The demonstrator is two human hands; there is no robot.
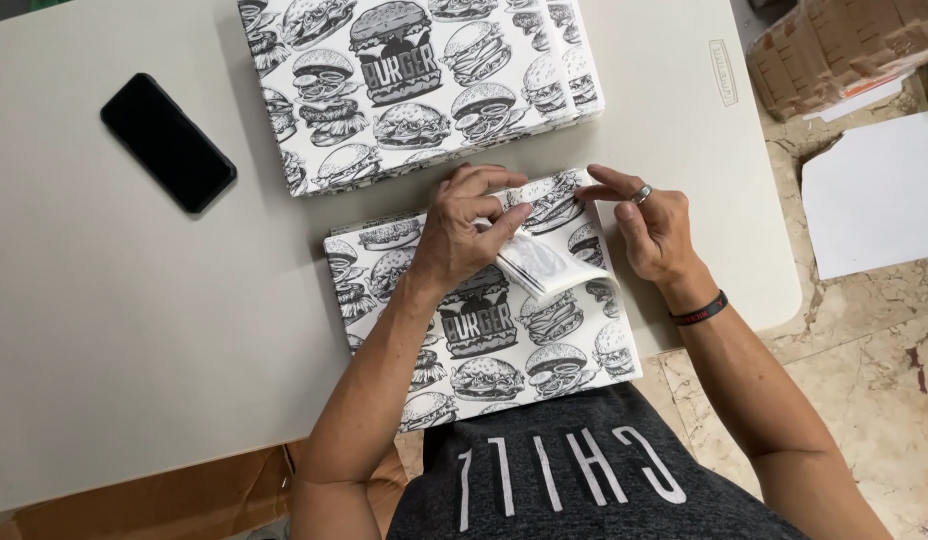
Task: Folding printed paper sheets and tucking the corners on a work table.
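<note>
Printed paper sheet (504, 330), corner pinched by left hand (469, 230), right hand (649, 225) fingers loosely apart, touching edge.

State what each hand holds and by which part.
The left hand pinches the lifted corner flap of the top printed paper sheet. The right hand holds nothing; its fingertips touch the sheet's upper edge.

The setting reads as a small packing or back-room work area, not a home room. A plain light grey table (134, 330) carries two stacks of identical printed sheets: one stack (414, 85) at the far edge, a second stack (504, 330) at the near edge. Corrugated cardboard boxes (834, 45) stand on the floor past the table's right far corner. Flat cardboard (164, 505) lies under the near edge. The floor (884, 370) is worn marble-pattern tile.
</note>
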